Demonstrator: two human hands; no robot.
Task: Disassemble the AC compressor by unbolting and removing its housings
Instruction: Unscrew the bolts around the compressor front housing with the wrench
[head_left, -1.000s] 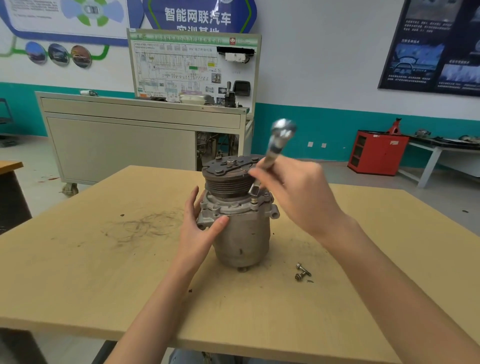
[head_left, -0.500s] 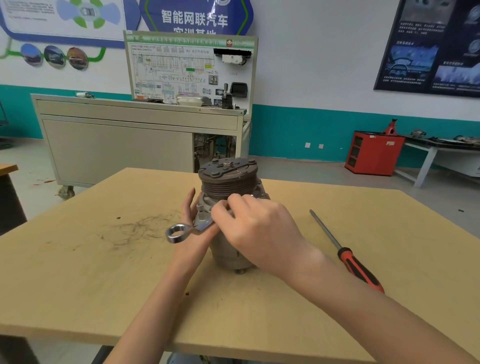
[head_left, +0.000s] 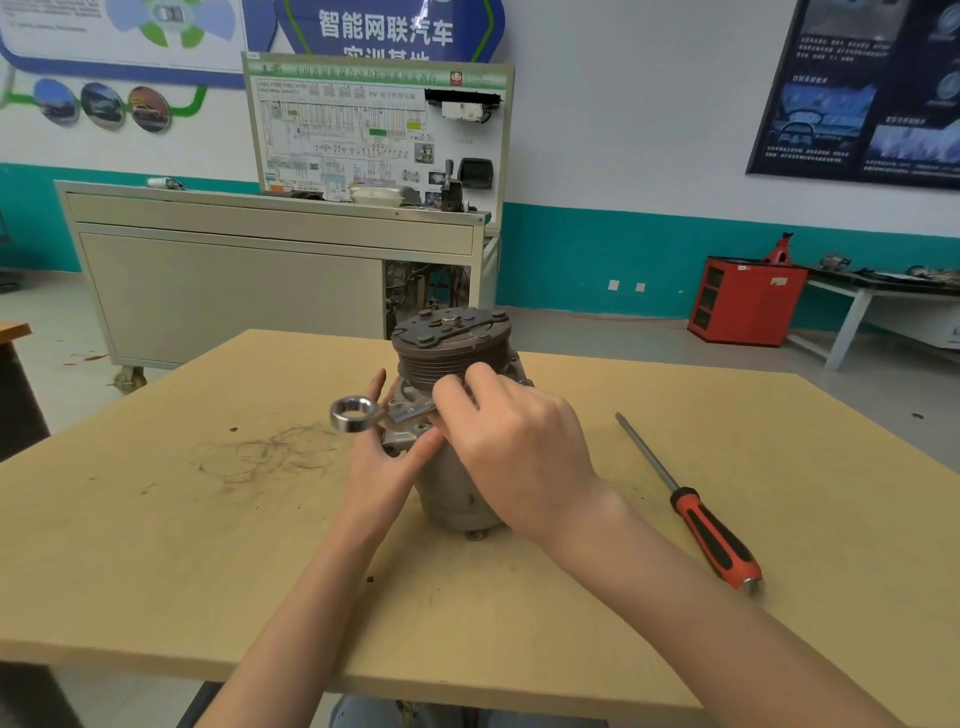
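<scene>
One compressor (head_left: 452, 358) stands upright on the table (head_left: 208, 545), pulley on top, half covered by hands: the left hand (head_left: 382, 462) lies flat against its left flank, fingers straight, while the right hand (head_left: 519, 441) curls round a wrench (head_left: 363, 422) at the flange. Only the wrench's ring end pokes out leftward; its working end is hidden under the right knuckles. Well apart on the right lies a red-handled screwdriver (head_left: 698, 519).
</scene>
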